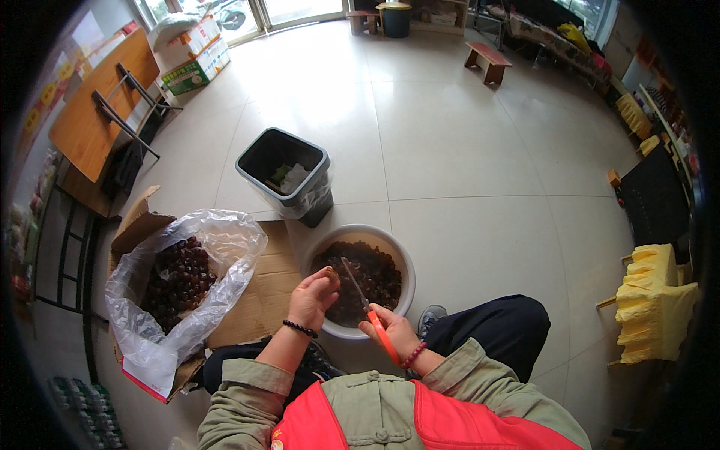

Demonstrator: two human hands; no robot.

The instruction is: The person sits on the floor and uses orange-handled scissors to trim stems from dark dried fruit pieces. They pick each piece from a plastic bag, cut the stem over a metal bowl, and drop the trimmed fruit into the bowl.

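Note:
My left hand (311, 297) is raised over the near left side of a white round basin (409, 281). Between its fingertips is a small brown piece of fruit (332, 274), partly hidden by the fingers. My right hand (398, 332) grips scissors with orange handles (383, 338); their blades point up and left over the basin. I cannot tell how far the blades are parted. Many dark brown fruit pieces (376, 264) fill the basin's bottom. To the left, a cardboard box (135, 228) lined with a clear plastic bag (239, 239) holds dark red, date-like fruits (180, 275).
A grey-rimmed trash bin (320, 205) with some waste inside stands just beyond the basin. An open box flap (270, 281) lies between box and basin. Further off are a folded wooden table (107, 107), a low stool (488, 59) and stacked cartons (194, 62). Yellow-covered seats (647, 304) stand right.

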